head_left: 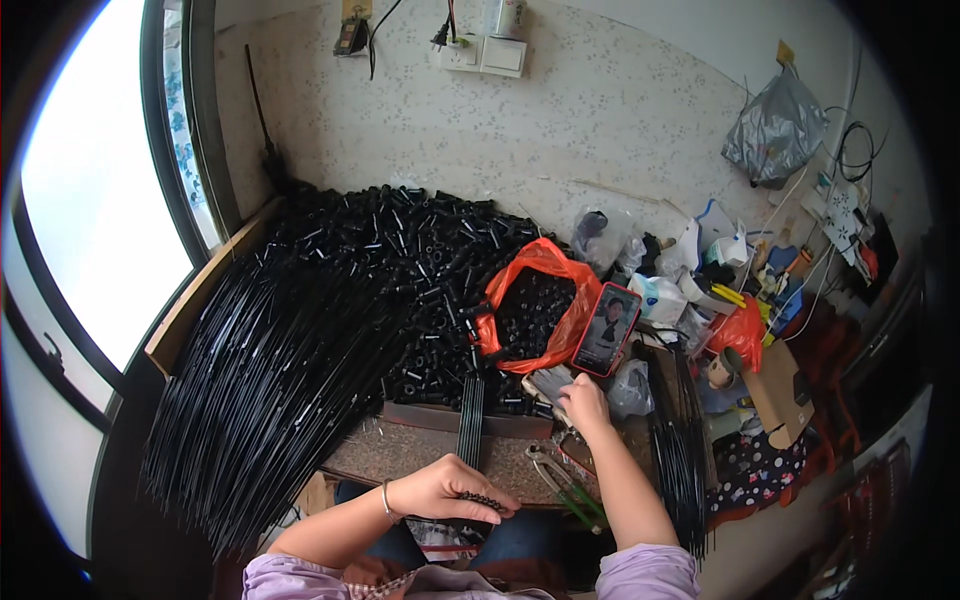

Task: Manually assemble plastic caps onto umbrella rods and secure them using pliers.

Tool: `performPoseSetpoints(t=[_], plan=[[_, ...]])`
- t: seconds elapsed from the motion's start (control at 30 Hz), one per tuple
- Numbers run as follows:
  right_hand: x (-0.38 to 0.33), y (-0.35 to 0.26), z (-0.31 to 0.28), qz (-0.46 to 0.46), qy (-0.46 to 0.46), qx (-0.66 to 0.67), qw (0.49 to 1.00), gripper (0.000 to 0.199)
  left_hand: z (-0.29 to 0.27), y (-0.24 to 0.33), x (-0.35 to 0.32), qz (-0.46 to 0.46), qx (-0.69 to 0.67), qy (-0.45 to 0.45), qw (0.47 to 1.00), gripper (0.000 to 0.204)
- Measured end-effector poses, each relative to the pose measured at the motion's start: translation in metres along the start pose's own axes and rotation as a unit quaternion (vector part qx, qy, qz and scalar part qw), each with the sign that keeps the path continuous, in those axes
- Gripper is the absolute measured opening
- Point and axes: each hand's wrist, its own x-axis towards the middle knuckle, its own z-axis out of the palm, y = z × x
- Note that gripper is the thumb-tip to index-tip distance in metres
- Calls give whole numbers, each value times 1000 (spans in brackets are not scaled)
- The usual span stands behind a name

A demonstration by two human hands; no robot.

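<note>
My left hand (pixel 450 490), with a bracelet at its wrist, is closed around a bundle of thin black rods (pixel 471 415). The rods stretch away from me over the table edge, and their dark knobby ends (pixel 480 499) show at my fingers. Farther right, my right hand (pixel 584 402) has its fingers drawn together beside a greyish flat object (pixel 548 387); what they pinch, if anything, is hidden. Just beyond that hand lies an orange-red plastic bag (pixel 545 356) full of small black parts. Pliers with green handles (pixel 572 490) rest at the table's front edge between my arms.
A heap of black tubular parts (pixel 420 250) covers the back of the table (pixel 400 452). Long black rods (pixel 260 400) fan over its left side; more rods (pixel 680 470) hang at the right. A phone (pixel 607 330) leans by the bag. Clutter and a cardboard box (pixel 778 395) crowd the right.
</note>
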Motion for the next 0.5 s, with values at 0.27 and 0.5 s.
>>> performPoseSetpoints(t=[0.27,0.5], plan=[[-3,5,8,-119,95,-67,986,7,-9,14,10,35,-8,29,999,24],[1,13,15,-140,68,-60,986,6,-10,12,10,29,21,46,998,25]])
